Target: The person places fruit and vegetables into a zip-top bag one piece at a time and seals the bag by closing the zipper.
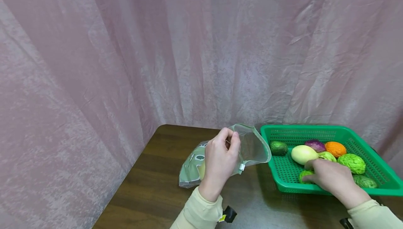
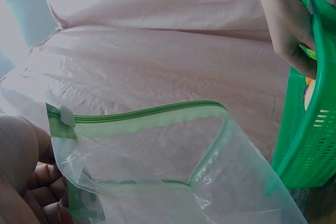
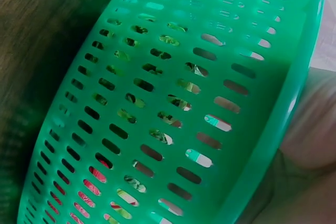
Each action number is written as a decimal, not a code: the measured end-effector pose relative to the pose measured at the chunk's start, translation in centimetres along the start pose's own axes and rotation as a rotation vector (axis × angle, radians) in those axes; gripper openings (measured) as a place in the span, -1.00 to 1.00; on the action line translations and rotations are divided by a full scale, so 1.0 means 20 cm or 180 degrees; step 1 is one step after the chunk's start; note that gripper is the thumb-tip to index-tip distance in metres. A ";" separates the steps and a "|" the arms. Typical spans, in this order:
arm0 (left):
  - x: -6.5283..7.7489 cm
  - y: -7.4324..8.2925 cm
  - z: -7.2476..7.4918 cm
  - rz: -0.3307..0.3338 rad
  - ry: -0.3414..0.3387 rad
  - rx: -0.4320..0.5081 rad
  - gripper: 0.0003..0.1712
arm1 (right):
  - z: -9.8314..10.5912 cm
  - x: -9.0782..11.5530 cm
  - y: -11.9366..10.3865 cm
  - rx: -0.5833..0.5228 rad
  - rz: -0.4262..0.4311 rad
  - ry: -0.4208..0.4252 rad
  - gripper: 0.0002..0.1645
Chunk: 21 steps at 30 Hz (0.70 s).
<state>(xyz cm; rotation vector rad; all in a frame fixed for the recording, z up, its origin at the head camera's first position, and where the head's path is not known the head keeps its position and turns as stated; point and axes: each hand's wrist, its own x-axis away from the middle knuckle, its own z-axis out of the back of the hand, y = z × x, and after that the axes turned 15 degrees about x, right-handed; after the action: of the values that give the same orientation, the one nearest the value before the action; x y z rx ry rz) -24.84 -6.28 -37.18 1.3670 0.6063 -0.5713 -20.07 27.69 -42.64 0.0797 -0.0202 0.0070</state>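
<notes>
My left hand [image 1: 220,152] pinches the rim of a clear zipper bag [image 1: 253,145] with green trim and a printed green front. The bag's mouth gapes toward the basket, and a white slider [image 2: 66,115] sits on its zip in the left wrist view. Something pale yellow shows inside the bag, partly behind my hand. Over the near side of the green basket [image 1: 302,128], my right hand [image 1: 333,176] reaches in, thumb and fingers around a small green cabbage [image 1: 304,176]. In the right wrist view the basket wall hides most of that grasp.
In the basket lie a dark green avocado [image 1: 278,148], a pale yellow oval fruit [image 1: 304,154], a purple vegetable [image 1: 315,145], an orange fruit [image 1: 335,149], a leafy green cabbage [image 1: 352,163] and a striped green vegetable [image 1: 365,181]. A pink curtain [image 1: 201,54] hangs behind the wooden table [image 1: 148,187].
</notes>
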 end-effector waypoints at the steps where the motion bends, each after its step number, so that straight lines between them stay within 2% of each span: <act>1: 0.00 0.00 0.00 -0.0002 0.0001 0.0005 -0.73 | 0.00 0.00 0.00 0.0005 -0.0005 -0.0009 -0.49; 13: 0.01 0.01 0.00 0.0054 -0.0011 -0.0025 -0.73 | -0.02 -0.02 0.01 -0.0015 0.0058 -0.0220 -0.35; 21: 0.01 0.01 0.00 0.0025 -0.0024 0.0025 -0.74 | -0.02 -0.03 0.01 -0.0084 0.0046 -0.0256 -0.30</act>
<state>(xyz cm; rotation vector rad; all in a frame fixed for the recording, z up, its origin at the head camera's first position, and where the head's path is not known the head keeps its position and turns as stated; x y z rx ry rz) -24.68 -6.27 -37.18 1.3736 0.5930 -0.5727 -20.64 27.87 -43.00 0.0533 -0.1011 0.0179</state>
